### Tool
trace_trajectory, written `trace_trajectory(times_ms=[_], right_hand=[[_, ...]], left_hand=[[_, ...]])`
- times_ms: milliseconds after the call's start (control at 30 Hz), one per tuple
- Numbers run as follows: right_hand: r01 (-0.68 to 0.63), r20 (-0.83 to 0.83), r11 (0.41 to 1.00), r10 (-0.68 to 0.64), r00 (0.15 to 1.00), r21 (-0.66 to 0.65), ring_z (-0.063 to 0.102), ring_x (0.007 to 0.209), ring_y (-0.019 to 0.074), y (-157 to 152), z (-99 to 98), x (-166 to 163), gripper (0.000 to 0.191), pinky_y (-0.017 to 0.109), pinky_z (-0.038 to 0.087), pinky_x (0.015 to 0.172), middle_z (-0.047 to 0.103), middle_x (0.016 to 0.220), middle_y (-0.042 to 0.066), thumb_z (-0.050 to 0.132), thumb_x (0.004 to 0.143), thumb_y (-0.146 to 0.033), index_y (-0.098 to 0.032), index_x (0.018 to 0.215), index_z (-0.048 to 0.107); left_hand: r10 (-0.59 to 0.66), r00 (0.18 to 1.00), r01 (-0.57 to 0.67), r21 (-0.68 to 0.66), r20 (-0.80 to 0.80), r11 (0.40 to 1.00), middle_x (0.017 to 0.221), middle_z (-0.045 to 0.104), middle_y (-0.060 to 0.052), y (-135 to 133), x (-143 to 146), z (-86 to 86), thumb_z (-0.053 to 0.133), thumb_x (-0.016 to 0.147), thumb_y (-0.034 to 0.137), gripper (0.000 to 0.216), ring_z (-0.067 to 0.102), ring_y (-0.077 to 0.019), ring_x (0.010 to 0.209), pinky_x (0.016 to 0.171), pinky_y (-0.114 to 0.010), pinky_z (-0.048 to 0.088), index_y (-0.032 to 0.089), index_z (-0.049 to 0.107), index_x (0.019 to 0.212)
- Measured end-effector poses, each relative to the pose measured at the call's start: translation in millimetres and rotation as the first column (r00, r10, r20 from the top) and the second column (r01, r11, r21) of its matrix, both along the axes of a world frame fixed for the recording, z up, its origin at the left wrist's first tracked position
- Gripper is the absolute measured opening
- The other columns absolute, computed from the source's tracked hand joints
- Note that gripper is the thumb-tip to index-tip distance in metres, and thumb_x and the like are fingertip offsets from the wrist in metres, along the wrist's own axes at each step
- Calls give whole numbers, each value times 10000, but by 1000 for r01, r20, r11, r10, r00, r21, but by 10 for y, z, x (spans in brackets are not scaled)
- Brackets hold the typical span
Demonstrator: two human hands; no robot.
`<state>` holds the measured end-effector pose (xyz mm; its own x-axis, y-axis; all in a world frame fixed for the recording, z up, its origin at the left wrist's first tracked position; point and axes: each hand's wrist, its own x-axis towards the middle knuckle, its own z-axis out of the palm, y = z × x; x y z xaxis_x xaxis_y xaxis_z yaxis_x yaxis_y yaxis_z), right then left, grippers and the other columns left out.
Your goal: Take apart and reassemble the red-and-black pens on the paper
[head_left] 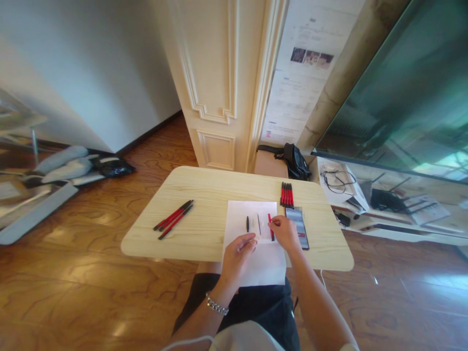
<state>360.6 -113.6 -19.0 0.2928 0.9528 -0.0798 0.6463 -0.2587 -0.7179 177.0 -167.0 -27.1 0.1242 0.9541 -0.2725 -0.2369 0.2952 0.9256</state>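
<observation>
A white sheet of paper (252,229) lies on a small light wooden table (204,195). On it sit a short black pen part (247,224), a thin refill (259,224) and a red pen barrel (271,226). My right hand (285,232) pinches the red barrel on the paper. My left hand (237,251), fingers curled, rests on the paper's near part and seems to hold a small thin piece. Three red-and-black pens (174,219) lie at the table's left, and a bundle of red pens (287,194) lies at the back right.
A phone (298,227) lies right of the paper. A black bag (294,161) and a box stand behind the table by a cream door. A low shelf with cables and a router (383,200) is at right. Grey cushions lie on the floor at left.
</observation>
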Motion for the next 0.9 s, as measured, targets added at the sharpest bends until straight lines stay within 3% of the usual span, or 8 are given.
trace_trajectory(times_ms=[133,300,433,600,733,900], right_hand=[[-35,200,998,43,979,-45,640,793,203,68,-63,-56,169,272,393,664,715,837,62,582,782,-292,-195,873,686],[-69,304,997,78,950,-40,617,775,182,48,-100,-115,159,256,361,645,700,845,66,568,808,-284,-190,866,683],[-73,297,997,81,951,-36,609,776,174,42,-55,-105,170,246,364,653,692,846,71,568,809,-299,-180,856,680],[-58,218,996,42,975,67,615,746,181,-83,28,-54,225,262,383,662,697,834,61,488,851,-318,-196,835,676],[2,146,997,-14,989,83,629,733,190,-326,41,-8,262,274,401,659,705,824,43,444,875,-350,-223,900,672],[-29,185,998,19,983,52,632,775,189,-428,26,30,229,272,404,682,705,886,46,470,865,-308,-228,933,673]], left_hand=[[13,1000,-13,-9,-4,1000,893,702,-101,1,-22,-4,691,736,391,393,653,-207,856,799,-338,531,126,679,1026],[48,999,-48,-13,-12,999,869,693,-87,13,-64,-14,704,716,406,366,640,-175,796,745,-301,535,134,688,961],[64,997,-65,-38,-32,997,793,677,-68,8,-87,-10,709,703,429,363,627,-147,724,634,-235,515,138,685,918],[102,995,-102,-42,5,994,710,631,-31,-3,-122,-6,711,700,430,341,551,-87,561,438,-158,378,134,660,863],[123,992,-120,-70,35,990,691,613,-17,-19,-175,-15,711,695,439,349,530,-76,517,393,-152,322,136,637,852],[120,993,-117,-95,23,989,696,613,-7,-65,-203,-21,696,705,458,382,531,-70,497,381,-142,293,151,619,919]])
